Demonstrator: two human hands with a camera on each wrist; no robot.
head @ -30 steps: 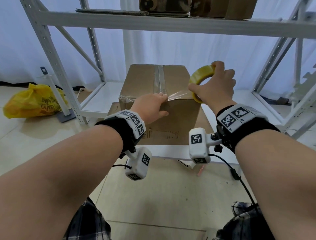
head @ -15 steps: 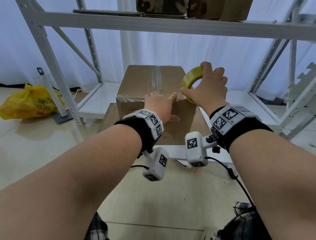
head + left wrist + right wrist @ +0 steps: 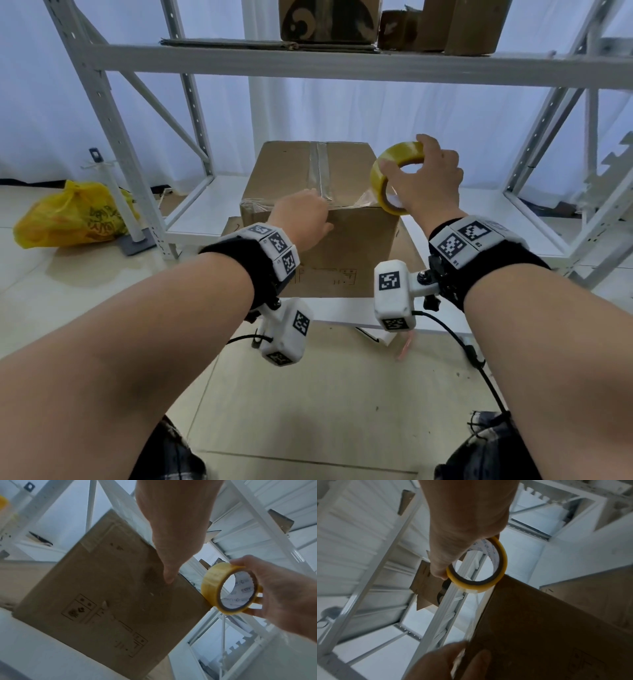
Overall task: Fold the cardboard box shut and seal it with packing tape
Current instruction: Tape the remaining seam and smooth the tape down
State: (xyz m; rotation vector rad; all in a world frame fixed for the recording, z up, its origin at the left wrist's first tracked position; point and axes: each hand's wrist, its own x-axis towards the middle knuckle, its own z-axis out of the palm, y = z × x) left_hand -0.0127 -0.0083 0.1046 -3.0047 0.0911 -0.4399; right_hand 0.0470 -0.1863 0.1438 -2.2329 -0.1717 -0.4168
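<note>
Head view: left hand (image 3: 301,219) presses box (image 3: 342,260); right hand (image 3: 428,181) grips tape roll (image 3: 394,171).

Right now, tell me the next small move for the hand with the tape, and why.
Probably draw the tape roll down over the box's right corner: the right hand holds it there, a clear strip spans the top front edge, and the left hand presses on that edge.

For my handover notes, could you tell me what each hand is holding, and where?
The right hand grips the yellow packing tape roll across its ring; the left hand presses the brown cardboard box, gripping nothing.
</note>
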